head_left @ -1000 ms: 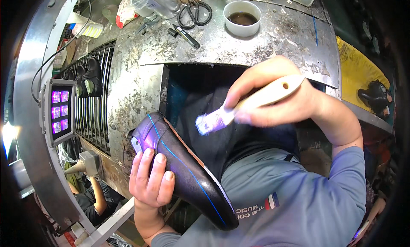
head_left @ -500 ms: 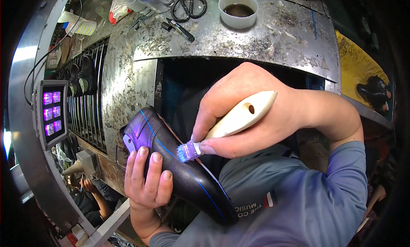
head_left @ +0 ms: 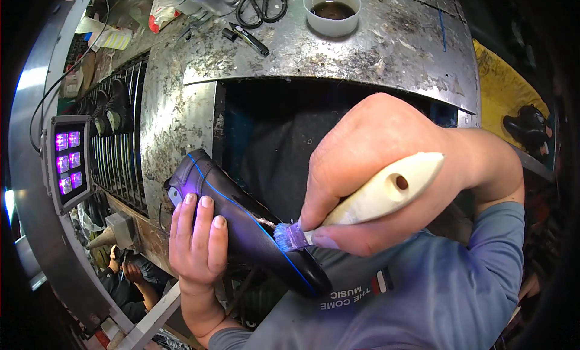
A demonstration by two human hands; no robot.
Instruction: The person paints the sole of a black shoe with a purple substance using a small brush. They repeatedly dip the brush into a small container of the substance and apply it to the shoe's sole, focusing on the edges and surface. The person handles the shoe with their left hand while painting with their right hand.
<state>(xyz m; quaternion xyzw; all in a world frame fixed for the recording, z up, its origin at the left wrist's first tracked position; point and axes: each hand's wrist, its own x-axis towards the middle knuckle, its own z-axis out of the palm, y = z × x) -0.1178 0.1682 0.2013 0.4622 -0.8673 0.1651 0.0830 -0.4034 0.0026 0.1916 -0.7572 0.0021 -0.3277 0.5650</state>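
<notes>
A black leather shoe (head_left: 252, 234) with a thin blue line along its side lies slanted in front of me, toe end near my shirt. My left hand (head_left: 199, 244) is closed round its side near the heel end, fingers on top. In my right hand (head_left: 383, 141) I grip a flat brush (head_left: 380, 193) by its pale handle, which has a hole near its end. Its bristles touch the shoe's side next to the blue line, toward the toe. The sole side of the shoe is mostly hidden.
A worn metal bench (head_left: 386, 60) carries a bowl of dark liquid (head_left: 331, 23), scissors (head_left: 261, 6) and a marker (head_left: 251, 40). A purple-lit lamp (head_left: 69, 161) stands left, near shoes on a bar rack (head_left: 115, 162). Another person's hand (head_left: 133, 271) shows lower left; a dark shoe (head_left: 528, 125) lies right.
My right hand has moved the brush down and right along the shoe's side toward the toe. The shoe and my left hand have shifted slightly left.
</notes>
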